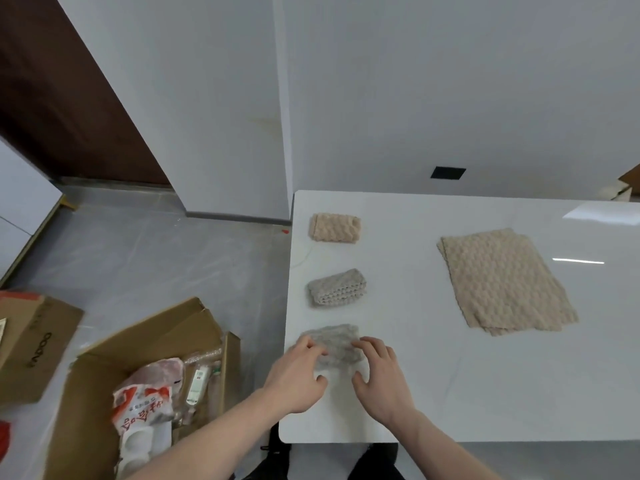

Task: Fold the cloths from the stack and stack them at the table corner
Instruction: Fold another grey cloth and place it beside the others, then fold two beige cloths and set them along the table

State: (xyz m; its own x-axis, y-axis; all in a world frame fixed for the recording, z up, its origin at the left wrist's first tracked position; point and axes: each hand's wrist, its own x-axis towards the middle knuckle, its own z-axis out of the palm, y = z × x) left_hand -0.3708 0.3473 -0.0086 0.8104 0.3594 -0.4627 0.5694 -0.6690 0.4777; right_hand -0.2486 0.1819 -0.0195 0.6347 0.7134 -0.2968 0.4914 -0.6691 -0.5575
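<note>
A folded grey cloth (334, 342) lies near the front left corner of the white table (485, 386). My left hand (298, 375) rests on its left side and my right hand (381, 375) on its right side, fingers bent over the cloth's edges and thumbs at its near edge. Further back along the left edge lie a second folded grey cloth (337, 287) and a folded beige cloth (335, 227). A flat stack of unfolded beige cloths (505, 282) lies to the right on the table.
An open cardboard box (145, 375) with bags and bottles stands on the floor left of the table. Another cardboard box (31, 341) sits at the far left. A white wall rises behind the table.
</note>
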